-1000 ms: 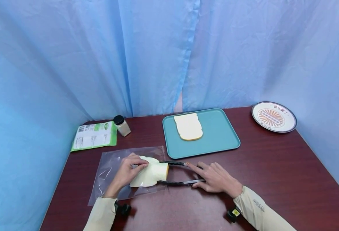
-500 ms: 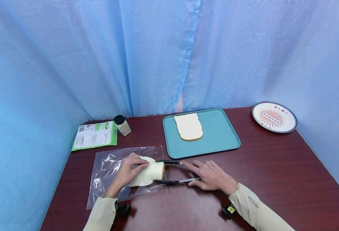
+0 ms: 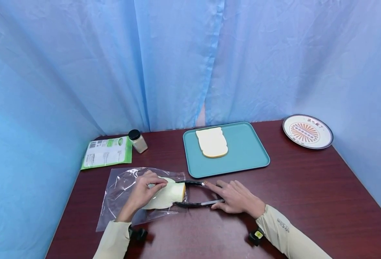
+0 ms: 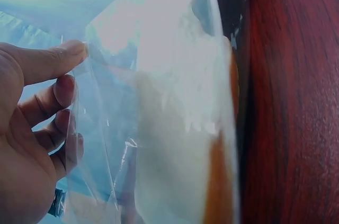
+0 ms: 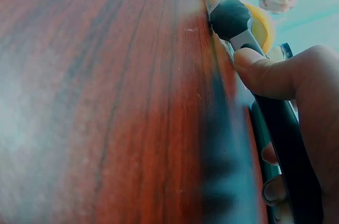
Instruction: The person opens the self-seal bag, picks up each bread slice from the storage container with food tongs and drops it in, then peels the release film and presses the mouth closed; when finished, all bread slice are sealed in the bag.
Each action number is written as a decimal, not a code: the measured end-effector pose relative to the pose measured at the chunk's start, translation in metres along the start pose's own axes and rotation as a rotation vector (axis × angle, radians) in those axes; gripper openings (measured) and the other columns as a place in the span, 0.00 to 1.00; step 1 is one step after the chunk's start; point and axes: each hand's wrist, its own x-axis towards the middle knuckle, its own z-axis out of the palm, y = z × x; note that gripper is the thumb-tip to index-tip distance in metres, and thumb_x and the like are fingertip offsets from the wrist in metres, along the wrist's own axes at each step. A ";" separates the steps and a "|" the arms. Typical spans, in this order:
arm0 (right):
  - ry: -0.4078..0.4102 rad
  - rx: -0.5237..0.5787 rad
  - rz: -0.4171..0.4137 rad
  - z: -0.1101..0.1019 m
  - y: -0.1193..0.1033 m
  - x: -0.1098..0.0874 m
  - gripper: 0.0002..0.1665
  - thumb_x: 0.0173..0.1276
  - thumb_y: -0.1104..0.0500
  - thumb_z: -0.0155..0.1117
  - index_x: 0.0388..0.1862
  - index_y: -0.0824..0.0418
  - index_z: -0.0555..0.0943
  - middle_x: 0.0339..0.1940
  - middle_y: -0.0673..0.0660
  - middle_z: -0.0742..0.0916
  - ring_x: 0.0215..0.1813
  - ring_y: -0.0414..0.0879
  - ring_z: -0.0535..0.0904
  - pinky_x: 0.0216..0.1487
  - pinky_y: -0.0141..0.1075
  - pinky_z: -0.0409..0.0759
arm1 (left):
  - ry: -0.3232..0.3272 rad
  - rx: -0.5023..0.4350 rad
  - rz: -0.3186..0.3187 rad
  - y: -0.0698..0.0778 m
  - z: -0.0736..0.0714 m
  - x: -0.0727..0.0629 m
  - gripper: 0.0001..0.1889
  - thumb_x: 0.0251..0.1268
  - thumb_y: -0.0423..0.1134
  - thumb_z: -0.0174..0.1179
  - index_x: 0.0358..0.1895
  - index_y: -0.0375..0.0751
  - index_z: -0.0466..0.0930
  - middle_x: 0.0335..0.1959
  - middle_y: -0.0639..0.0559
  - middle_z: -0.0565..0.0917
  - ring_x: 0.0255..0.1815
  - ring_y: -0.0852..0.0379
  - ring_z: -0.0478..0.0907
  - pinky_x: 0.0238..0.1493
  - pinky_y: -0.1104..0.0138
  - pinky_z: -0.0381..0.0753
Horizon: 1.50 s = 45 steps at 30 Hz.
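Note:
My left hand [image 3: 142, 191] pinches the upper film of a clear plastic bag [image 3: 114, 201] between thumb and fingertips. Inside the bag lies a slice of bread [image 3: 176, 194] with a brown crust. The left wrist view shows the bread [image 4: 175, 97] through the film, beside the pinching fingers. My right hand [image 3: 237, 198] grips a pair of tongs [image 3: 190, 205], whose black tips flank the bread on both sides at the bag's mouth. From the right wrist view, my thumb presses one black tong arm [image 5: 283, 139], and the tip sits beside the crust.
A teal tray [image 3: 245, 147] bearing another bread slice [image 3: 212, 142] is just behind the tongs. A black-lidded jar [image 3: 138, 142] and a green-and-white packet [image 3: 106, 154] stand at the back left. At the back right is a patterned plate [image 3: 308, 131]. Blue curtains [image 3: 177, 64] close off the back and sides.
My right hand, the tongs and the bread have shifted slightly left, deeper into the bag. The bag's film has changed its folds. My left hand holds its place.

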 end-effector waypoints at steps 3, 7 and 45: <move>0.000 0.009 0.003 0.000 0.000 0.000 0.45 0.62 0.29 0.65 0.72 0.50 0.73 0.32 0.48 0.80 0.15 0.37 0.54 0.20 0.29 0.49 | -0.001 0.004 0.003 0.000 0.000 0.000 0.04 0.53 0.27 0.71 0.32 0.38 0.91 0.21 0.54 0.84 0.29 0.62 0.71 0.32 0.63 0.71; 0.017 0.025 -0.005 -0.001 -0.001 0.000 0.46 0.62 0.30 0.65 0.74 0.50 0.71 0.31 0.48 0.79 0.16 0.36 0.52 0.20 0.28 0.48 | -0.001 0.024 -0.003 0.000 0.000 -0.001 0.05 0.52 0.27 0.72 0.32 0.39 0.91 0.22 0.54 0.84 0.30 0.62 0.72 0.33 0.66 0.72; 0.015 0.010 -0.036 0.008 -0.008 0.020 0.47 0.63 0.28 0.63 0.74 0.51 0.70 0.34 0.49 0.83 0.15 0.38 0.55 0.20 0.29 0.50 | 0.023 0.044 0.114 0.001 0.004 0.001 0.07 0.48 0.25 0.72 0.30 0.39 0.90 0.26 0.52 0.87 0.32 0.58 0.77 0.39 0.73 0.72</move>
